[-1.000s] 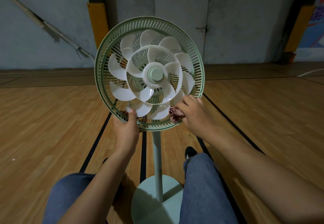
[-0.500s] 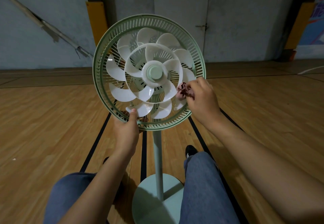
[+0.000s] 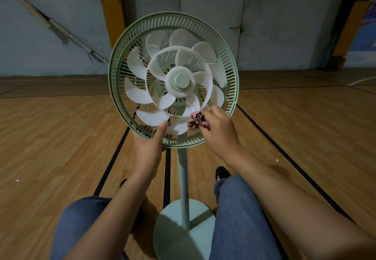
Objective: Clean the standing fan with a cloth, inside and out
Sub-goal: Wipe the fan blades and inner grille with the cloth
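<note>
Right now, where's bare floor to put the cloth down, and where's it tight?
Free: wooden floor left of the left knee, and the stretch right of the right hand beyond the black line. Tight: between the knees, filled by the fan base and pole. The cloth sits against the blades.

Both bare forearms reach forward from the lower edge of the view, above knees in blue denim. The left hand (image 3: pixel 147 147) has its thumb pointing up and its fingers hooked behind the pale green plastic fan guard (image 3: pixel 122 56). The right hand (image 3: pixel 220 129), knuckles up, pinches a crumpled pink cloth (image 3: pixel 195 120) in curled fingertips.
</note>
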The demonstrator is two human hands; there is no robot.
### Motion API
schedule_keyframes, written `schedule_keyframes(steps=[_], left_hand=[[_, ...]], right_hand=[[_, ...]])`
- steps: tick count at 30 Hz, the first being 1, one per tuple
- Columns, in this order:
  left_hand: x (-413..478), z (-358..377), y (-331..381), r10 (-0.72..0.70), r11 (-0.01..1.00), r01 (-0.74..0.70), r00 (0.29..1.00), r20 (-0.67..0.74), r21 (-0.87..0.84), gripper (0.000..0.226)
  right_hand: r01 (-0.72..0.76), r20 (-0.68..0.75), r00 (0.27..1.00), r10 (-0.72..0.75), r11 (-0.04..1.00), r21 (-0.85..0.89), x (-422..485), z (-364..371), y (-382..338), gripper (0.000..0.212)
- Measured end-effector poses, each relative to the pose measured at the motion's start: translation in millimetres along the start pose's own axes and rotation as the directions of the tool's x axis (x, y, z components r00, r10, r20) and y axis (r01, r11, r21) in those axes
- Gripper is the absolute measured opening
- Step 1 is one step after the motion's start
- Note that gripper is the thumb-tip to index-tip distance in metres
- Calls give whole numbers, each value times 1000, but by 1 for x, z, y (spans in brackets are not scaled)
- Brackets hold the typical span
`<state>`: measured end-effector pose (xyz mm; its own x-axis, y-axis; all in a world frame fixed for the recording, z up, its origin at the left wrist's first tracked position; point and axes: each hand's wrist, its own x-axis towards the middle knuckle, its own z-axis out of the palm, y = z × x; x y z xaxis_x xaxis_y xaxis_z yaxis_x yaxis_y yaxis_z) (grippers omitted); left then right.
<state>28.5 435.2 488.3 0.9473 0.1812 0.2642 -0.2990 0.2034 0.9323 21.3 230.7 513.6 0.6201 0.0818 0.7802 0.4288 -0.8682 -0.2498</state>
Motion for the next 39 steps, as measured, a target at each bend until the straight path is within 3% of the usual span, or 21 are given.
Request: schedule_keyframes(steps=[2, 7, 15, 23, 28, 32, 39], left_hand=[[1, 0, -2, -19, 1000, 19, 1000, 9, 15, 80], [6, -3, -7, -61, 998, 61, 998, -14, 25, 54], [13, -6, -12, -70, 996, 71, 997, -16, 62, 53], [18, -6, -20, -35, 992, 38, 999, -24, 123, 38], [13, -5, -19, -61, 990, 65, 997, -39, 127, 44], [10, -4, -15, -69, 990, 71, 997, -19, 120, 48], [10, -7, -17, -58, 990, 60, 998, -19, 129, 37]], right_hand=[[39, 41, 998, -40, 999, 10, -4, 5, -8, 34], [69, 39, 997, -70, 997, 17, -12, 19, -20, 37], [111, -50, 992, -114, 993, -46, -15, 32, -12, 33], [176, -128, 975, -182, 983, -58, -19, 48, 3, 27], [176, -174, 968, -180, 984, -39, -23, 48, 3, 26], [157, -148, 976, -158, 988, -18, -24, 45, 1, 24], [140, -141, 980, -140, 990, -14, -26, 45, -2, 22]])
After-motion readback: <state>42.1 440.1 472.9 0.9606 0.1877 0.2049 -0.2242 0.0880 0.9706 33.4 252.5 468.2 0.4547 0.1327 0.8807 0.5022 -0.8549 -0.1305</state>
